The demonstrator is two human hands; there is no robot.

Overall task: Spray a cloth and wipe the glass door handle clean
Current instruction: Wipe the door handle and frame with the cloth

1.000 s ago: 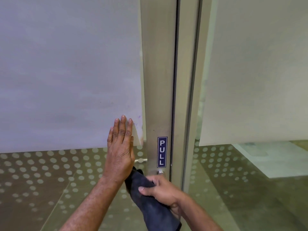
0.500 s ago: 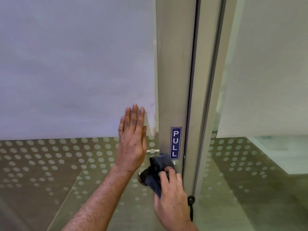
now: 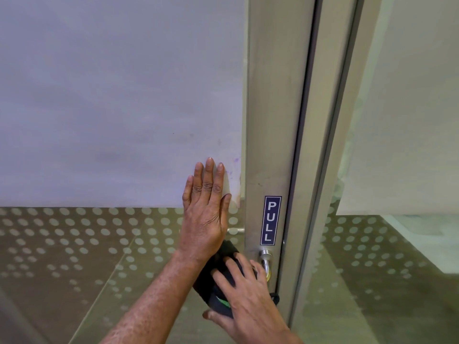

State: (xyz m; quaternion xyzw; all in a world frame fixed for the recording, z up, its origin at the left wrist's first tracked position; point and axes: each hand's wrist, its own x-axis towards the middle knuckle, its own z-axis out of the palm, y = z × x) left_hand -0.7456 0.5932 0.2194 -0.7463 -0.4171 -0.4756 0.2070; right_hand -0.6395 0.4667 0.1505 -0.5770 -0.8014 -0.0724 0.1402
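Since half a second ago: right hand (image 3: 244, 297) has slid right along the handle, fingers now splayed wider over the dark cloth (image 3: 218, 281), exposing a green patch at the cloth's near edge; left hand (image 3: 206, 207) unchanged in place. Left hand: flat, fingers extended and held together, palm pressed on the glass door (image 3: 119, 244), fingertips overlapping the lower edge of the white sheet (image 3: 119, 95) that covers the upper pane. Right hand: spread, palm down, pressing the cloth around the door handle (image 3: 265, 260), thumb tucked under the cloth's near edge. Cloth: dark, bunched, lying between the two hands, touching the left wrist and covering most of the handle. Door handle: brushed metal, its round base fixed to the metal door frame (image 3: 273, 120), only the right end showing beside the right fingertips. Sign: blue vertical "PULL" label (image 3: 270, 220) on the frame, directly above the handle. Glass: lower pane patterned with pale dots. Adjacent panel to the right (image 3: 409, 244): glass with the same dots and a second white sheet above. Small black loop (image 3: 274, 297) hangs at the frame just right of the right hand.
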